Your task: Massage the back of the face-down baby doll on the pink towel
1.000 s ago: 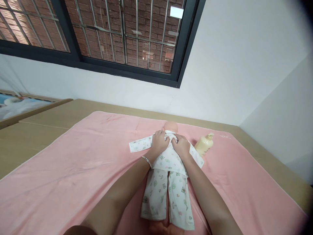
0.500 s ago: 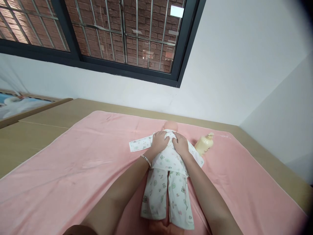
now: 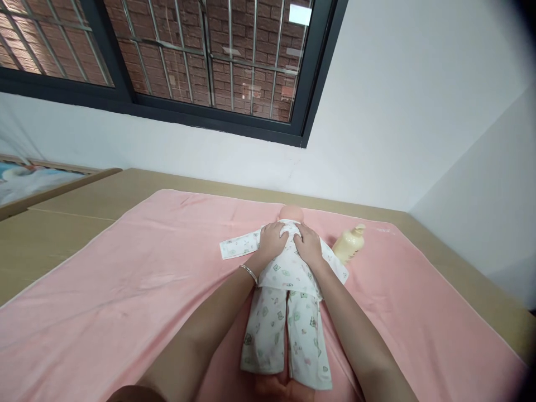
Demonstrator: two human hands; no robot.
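A baby doll (image 3: pixel 292 213) in white printed pyjamas (image 3: pixel 285 329) lies face up on a pink towel (image 3: pixel 125 290), head away from me. My left hand (image 3: pixel 272 241), with a silver bracelet at the wrist, rests on the doll's chest, fingers curled on the top near the collar. My right hand (image 3: pixel 309 245) lies beside it on the chest, fingers bent and pressing the cloth. The two hands touch at the middle of the chest. The doll's left sleeve (image 3: pixel 238 246) lies stretched out flat.
A cream pump bottle (image 3: pixel 349 244) lies on the towel just right of the doll's shoulder. The towel covers a tan wooden surface (image 3: pixel 75 206). A white wall and a barred window (image 3: pixel 201 61) stand behind. A framed picture (image 3: pixel 29 181) lies at far left.
My two hands have drawn closer together on the doll's chest, the right one sliding left toward the collar. The doll and bottle have not moved.
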